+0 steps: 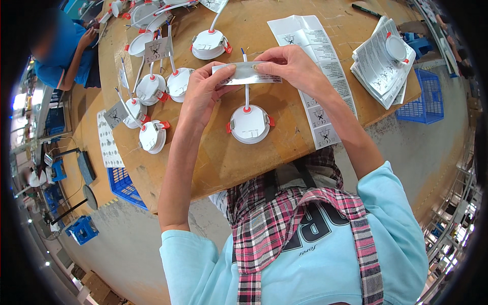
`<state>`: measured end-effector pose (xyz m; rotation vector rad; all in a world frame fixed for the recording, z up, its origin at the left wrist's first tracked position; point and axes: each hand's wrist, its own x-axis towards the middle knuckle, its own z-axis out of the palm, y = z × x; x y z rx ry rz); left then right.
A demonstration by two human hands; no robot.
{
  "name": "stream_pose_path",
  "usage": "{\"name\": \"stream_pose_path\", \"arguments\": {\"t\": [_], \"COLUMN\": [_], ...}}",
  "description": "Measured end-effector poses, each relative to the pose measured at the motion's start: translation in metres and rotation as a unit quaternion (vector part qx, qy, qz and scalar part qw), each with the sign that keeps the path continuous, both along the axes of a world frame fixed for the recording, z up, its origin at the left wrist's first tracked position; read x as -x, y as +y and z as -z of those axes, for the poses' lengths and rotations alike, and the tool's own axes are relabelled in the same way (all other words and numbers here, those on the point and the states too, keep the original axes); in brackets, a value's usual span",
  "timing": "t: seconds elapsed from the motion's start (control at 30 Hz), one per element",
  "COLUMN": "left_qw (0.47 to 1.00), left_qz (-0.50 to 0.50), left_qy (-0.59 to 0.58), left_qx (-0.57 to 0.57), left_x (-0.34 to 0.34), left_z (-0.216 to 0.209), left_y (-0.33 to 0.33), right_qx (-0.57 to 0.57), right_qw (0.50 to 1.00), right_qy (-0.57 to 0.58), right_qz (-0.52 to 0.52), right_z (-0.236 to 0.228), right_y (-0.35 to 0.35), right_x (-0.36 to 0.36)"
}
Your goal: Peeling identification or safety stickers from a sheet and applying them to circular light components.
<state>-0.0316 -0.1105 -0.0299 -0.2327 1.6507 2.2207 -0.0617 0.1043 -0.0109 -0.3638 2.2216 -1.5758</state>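
Between both hands stretches a silver-grey printed label (249,74), pinched at its two ends over a white cable. My left hand (207,87) is closed on the label's left end, thumb on top. On its right end, my right hand (291,66) pinches with thumb and fingers. The cable runs down from under the label to a round white downlight (249,125) with red-tipped spring clips, lying on the table just below my hands. Right of my right hand lies a long sheet of labels (319,76), partly covered by my forearm.
Several more white downlights (151,89) with cables lie on the brown table (203,168) at the left and back, some with labels attached. A stack of label sheets (378,71) carries one white downlight piece (395,48). A black marker (366,10) lies behind it. Blue crates (424,99) stand below; a co-worker (66,56) is at far left.
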Motion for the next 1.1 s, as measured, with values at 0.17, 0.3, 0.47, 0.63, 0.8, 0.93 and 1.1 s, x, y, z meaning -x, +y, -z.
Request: {"name": "stream_pose_path", "arguments": {"t": [0.17,0.3,0.47,0.63,0.8,0.93,1.1], "left_qw": [1.0,1.0,1.0,1.0,0.999,0.998,0.998], "left_qz": [0.003,0.004,0.008,0.007,0.0,-0.003,0.0], "left_qy": [0.003,0.006,0.01,0.013,0.006,0.002,-0.006], "left_qx": [-0.007,-0.014,0.005,-0.014,-0.039,-0.057,-0.061], "left_x": [-0.002,-0.004,-0.008,-0.01,-0.011,-0.011,-0.011], "left_z": [-0.002,-0.006,-0.009,-0.007,-0.009,-0.009,-0.008], "left_y": [0.0,0.003,0.005,0.007,0.011,0.009,0.016], "right_qx": [0.019,0.029,0.037,0.038,0.02,-0.023,0.005], "right_qw": [1.0,0.999,0.999,0.999,0.998,0.998,0.998], "right_qy": [-0.001,-0.003,0.005,0.002,0.049,0.041,0.06], "right_qz": [0.009,0.015,0.012,0.005,-0.023,-0.033,-0.016], "right_z": [0.003,0.004,0.004,0.003,0.003,-0.006,0.001], "right_y": [-0.001,-0.002,-0.002,-0.001,0.003,0.005,0.0], "right_x": [-0.002,-0.003,-0.003,-0.002,0.001,0.003,0.01]}}
